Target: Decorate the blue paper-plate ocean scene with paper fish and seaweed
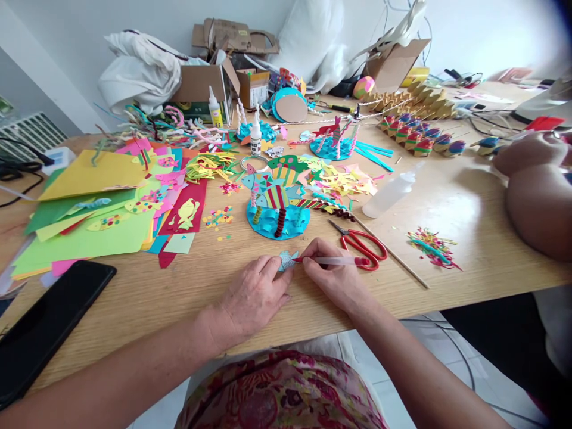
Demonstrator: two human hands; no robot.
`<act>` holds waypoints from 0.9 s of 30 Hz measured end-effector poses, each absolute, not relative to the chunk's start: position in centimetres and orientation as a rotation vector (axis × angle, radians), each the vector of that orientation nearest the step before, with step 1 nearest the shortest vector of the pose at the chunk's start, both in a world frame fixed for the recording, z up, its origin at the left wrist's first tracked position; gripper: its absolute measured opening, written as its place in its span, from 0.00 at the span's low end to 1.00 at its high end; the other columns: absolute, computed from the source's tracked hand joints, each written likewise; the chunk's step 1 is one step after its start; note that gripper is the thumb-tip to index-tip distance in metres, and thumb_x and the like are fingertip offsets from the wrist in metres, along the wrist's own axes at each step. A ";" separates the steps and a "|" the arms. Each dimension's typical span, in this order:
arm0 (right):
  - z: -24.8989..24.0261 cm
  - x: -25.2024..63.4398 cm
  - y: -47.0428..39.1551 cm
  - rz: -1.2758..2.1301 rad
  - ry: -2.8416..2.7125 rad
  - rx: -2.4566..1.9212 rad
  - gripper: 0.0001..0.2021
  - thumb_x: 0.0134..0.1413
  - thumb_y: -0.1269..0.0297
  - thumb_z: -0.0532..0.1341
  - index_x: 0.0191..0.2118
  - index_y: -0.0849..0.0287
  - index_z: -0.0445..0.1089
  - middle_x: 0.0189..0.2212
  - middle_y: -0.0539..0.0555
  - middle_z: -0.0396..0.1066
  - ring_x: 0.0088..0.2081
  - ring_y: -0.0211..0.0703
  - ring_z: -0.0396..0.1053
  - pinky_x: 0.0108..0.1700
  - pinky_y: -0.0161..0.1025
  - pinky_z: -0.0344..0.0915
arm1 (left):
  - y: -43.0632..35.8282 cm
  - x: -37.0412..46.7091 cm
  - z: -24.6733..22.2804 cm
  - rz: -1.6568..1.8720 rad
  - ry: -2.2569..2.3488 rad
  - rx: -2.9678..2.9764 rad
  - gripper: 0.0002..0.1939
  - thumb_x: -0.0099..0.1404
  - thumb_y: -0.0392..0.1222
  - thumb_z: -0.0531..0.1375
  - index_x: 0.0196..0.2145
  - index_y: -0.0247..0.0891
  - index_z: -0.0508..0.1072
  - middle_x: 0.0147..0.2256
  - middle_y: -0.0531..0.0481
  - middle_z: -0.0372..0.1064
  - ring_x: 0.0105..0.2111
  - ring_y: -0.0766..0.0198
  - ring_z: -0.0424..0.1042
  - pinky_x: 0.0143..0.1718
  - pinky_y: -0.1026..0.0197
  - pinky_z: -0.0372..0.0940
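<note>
My right hand (329,271) is closed around a red pen (342,261) with a clear barrel, its tip at the tail side of a small light-blue paper fish (286,260). The fish lies flat on the wooden table, and the fingers of my left hand (257,292) press on its left edge and hold it down. Just beyond stands a blue round base (257,229) bearing colourful paper fish (277,193) on twisted pipe-cleaner posts. Red-handled scissors (364,245) lie beside my right hand, near a thin wooden stick (397,256).
Coloured paper sheets (98,220) and a black phone (58,322) lie at left. Glue bottles (255,136) stand behind the fish model; a clear squeeze bottle (388,195) lies right. Paper scraps (431,245) are heaped nearby. Another person's arm (543,196) rests at the right edge.
</note>
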State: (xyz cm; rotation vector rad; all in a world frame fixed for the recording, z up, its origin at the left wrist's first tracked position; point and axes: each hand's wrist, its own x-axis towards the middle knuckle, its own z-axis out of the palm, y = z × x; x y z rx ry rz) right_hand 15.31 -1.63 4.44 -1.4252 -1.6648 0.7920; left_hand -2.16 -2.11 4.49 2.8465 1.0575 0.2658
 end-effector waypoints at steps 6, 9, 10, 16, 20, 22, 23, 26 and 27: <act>4.5 15.3 -1.6 0.770 -1.657 -1.453 0.04 0.43 0.73 0.53 0.23 0.57 0.60 0.19 0.46 0.61 0.22 0.34 0.58 0.23 0.32 0.52 | -2.1 -2.1 4.7 0.268 1.066 2.843 0.16 0.60 0.40 0.56 0.47 0.36 0.64 0.40 0.44 0.61 0.42 0.55 0.60 0.42 0.52 0.63; 4.5 15.2 -1.6 0.773 -1.651 -1.459 0.04 0.43 0.73 0.53 0.23 0.58 0.61 0.19 0.46 0.61 0.22 0.35 0.59 0.23 0.32 0.52 | -2.2 -2.1 4.8 0.247 1.065 2.845 0.16 0.61 0.39 0.56 0.47 0.37 0.64 0.40 0.45 0.61 0.42 0.56 0.60 0.43 0.52 0.63; 4.6 15.2 -1.6 0.772 -1.648 -1.462 0.04 0.43 0.73 0.53 0.23 0.58 0.61 0.19 0.46 0.62 0.23 0.35 0.59 0.23 0.32 0.52 | -2.2 -2.1 4.9 0.241 1.065 2.846 0.16 0.61 0.39 0.56 0.47 0.37 0.64 0.40 0.45 0.61 0.42 0.56 0.60 0.43 0.53 0.63; 4.5 15.2 -1.5 0.757 -1.650 -1.467 0.04 0.44 0.72 0.53 0.23 0.58 0.60 0.19 0.47 0.62 0.23 0.35 0.59 0.23 0.32 0.52 | -2.2 -2.1 5.0 0.224 1.058 2.852 0.16 0.60 0.39 0.57 0.46 0.36 0.65 0.40 0.44 0.61 0.42 0.55 0.60 0.43 0.52 0.63; 4.3 15.3 -1.5 0.774 -1.615 -1.445 0.04 0.44 0.73 0.53 0.23 0.58 0.61 0.19 0.46 0.62 0.23 0.35 0.59 0.23 0.32 0.52 | -2.2 -2.1 4.9 0.245 1.067 2.842 0.16 0.61 0.39 0.56 0.47 0.37 0.64 0.40 0.44 0.61 0.42 0.56 0.60 0.42 0.52 0.63; 4.3 15.4 -1.6 0.780 -1.620 -1.439 0.04 0.43 0.73 0.53 0.23 0.58 0.60 0.19 0.46 0.61 0.23 0.35 0.59 0.23 0.31 0.52 | -2.2 -2.1 4.8 0.260 1.068 2.839 0.16 0.61 0.40 0.56 0.48 0.37 0.64 0.40 0.45 0.61 0.42 0.56 0.60 0.43 0.52 0.63; 4.3 15.4 -1.6 0.779 -1.626 -1.437 0.04 0.43 0.73 0.53 0.23 0.58 0.60 0.19 0.46 0.61 0.23 0.35 0.59 0.23 0.31 0.52 | -2.1 -2.2 4.7 0.266 1.065 2.839 0.16 0.61 0.40 0.56 0.48 0.38 0.64 0.40 0.45 0.61 0.42 0.56 0.61 0.43 0.52 0.63; 4.3 15.4 -1.6 0.775 -1.641 -1.434 0.04 0.43 0.73 0.53 0.23 0.58 0.60 0.19 0.46 0.61 0.23 0.35 0.59 0.23 0.31 0.52 | -2.1 -2.2 4.6 0.283 1.061 2.845 0.16 0.61 0.40 0.56 0.48 0.38 0.64 0.40 0.45 0.61 0.42 0.56 0.61 0.43 0.52 0.63; 4.3 15.4 -1.5 0.772 -1.644 -1.434 0.04 0.43 0.73 0.53 0.23 0.58 0.60 0.19 0.46 0.61 0.23 0.35 0.59 0.23 0.32 0.52 | -2.1 -2.2 4.6 0.285 1.062 2.848 0.16 0.61 0.39 0.56 0.48 0.37 0.64 0.41 0.45 0.61 0.42 0.56 0.60 0.43 0.52 0.63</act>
